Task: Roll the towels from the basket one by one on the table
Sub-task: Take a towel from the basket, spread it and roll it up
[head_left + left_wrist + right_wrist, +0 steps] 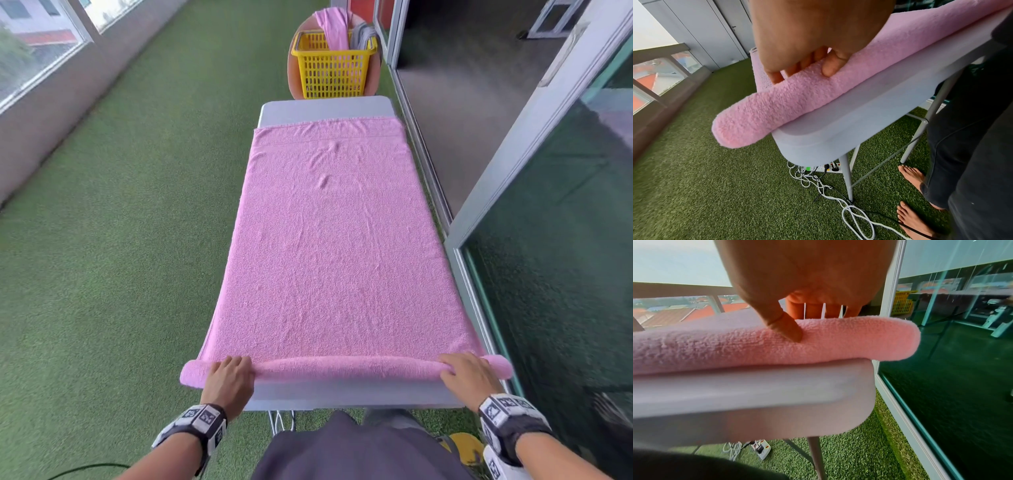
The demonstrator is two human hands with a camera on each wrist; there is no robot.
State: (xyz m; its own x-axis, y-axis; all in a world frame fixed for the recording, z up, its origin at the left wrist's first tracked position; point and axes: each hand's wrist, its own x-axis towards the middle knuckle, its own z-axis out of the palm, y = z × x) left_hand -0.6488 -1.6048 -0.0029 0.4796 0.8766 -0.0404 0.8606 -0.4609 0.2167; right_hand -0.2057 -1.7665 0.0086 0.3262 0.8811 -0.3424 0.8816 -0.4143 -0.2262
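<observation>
While most of the pink towel [329, 240] lies flat along the grey table [342, 394], only its near edge has been turned over into a thin roll [342, 367] at about 6 o'clock in the head view, so the rolling of this towel is, by my judgement, barely begun. The roll runs across the table's near end and sticks out past both long sides (the left wrist view shows its end hanging free over the corner).

The left hand [228, 377] grips the roll near its left end, fingers curled over the top and thumb [831, 65] pressed into the near side. The right hand [467, 375] holds it near the right end in the same way, thumb [790, 328] dug into the terry and fingers draped over the far side.

What is left for this towel is nearly its whole length, which stretches away toward 12 o'clock with a few small wrinkles near the far hem.

Beyond the table's far end, at 12 o'clock, the yellow basket [332, 75] stands on a round orange surface with at least one more pink towel [330, 27] and a grey cloth [363, 36] draped out of it, so more rolling waits after this one. No finished roll shows anywhere in these views.
</observation>
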